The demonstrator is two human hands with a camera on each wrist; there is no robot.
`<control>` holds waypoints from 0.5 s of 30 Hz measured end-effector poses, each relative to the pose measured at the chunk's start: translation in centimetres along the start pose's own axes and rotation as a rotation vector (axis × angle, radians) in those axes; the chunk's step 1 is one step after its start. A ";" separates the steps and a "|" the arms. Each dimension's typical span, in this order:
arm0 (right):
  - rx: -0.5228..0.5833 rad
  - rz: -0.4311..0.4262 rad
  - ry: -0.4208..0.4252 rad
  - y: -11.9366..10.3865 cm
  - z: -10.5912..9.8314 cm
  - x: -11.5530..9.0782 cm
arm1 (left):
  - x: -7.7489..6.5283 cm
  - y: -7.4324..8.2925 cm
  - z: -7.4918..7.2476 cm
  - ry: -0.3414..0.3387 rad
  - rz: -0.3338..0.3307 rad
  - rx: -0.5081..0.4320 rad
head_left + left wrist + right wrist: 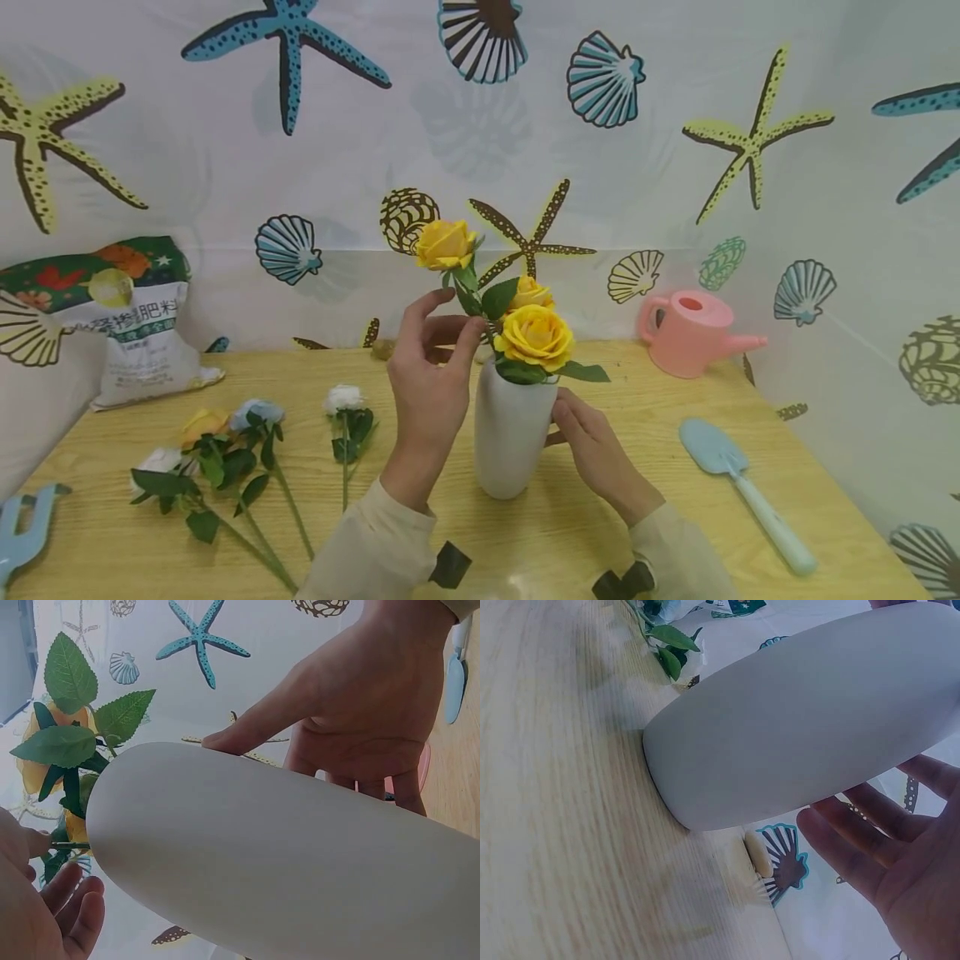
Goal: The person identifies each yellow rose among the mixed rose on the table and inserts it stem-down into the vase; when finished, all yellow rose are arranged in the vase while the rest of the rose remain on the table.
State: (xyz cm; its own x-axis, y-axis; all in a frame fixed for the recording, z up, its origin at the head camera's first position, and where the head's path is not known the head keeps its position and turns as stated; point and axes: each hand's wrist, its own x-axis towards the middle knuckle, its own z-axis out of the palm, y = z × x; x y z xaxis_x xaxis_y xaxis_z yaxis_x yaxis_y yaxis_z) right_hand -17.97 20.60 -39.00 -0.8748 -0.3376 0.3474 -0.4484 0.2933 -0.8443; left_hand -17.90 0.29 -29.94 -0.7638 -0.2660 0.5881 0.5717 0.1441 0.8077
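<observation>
A tall white vase [513, 429] stands on the table with yellow roses [534, 337] and green leaves at its mouth. My left hand [431, 392] is at the left of the mouth, and a higher yellow rose [446, 244] rises above it. In the left wrist view, thumb and finger pinch a thin green stem [71, 845] close to the rim. My right hand [592, 446] holds the vase's right side, thumb along the near surface and fingers farther round. The right wrist view shows its fingertips [814, 821] against the vase wall.
Loose white, orange and blue flowers [255, 410] lie at the left, near a separate white flower [345, 400]. A blue hand fork [26, 529] and a fertilizer bag [142, 325] are farther left. At the right are a pink watering can [690, 333] and a blue trowel [742, 492].
</observation>
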 end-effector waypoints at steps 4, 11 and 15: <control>0.002 -0.003 0.003 0.0 0.0 0.0 | 0.0 0.1 0.2 -0.020 0.005 -0.014; 0.014 -0.018 -0.002 0.1 0.0 0.1 | -0.2 -0.3 0.5 -0.071 -0.011 0.006; 0.011 -0.006 0.000 0.0 0.0 0.1 | -0.3 -0.7 0.6 -0.093 -0.031 0.022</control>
State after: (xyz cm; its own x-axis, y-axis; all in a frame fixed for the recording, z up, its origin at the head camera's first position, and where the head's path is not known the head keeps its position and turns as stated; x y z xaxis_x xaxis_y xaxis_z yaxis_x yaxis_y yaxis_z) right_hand -18.03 20.55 -39.04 -0.8720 -0.3393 0.3527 -0.4519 0.2815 -0.8465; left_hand -18.24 0.80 -30.66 -0.8062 -0.1815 0.5631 0.5413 0.1578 0.8259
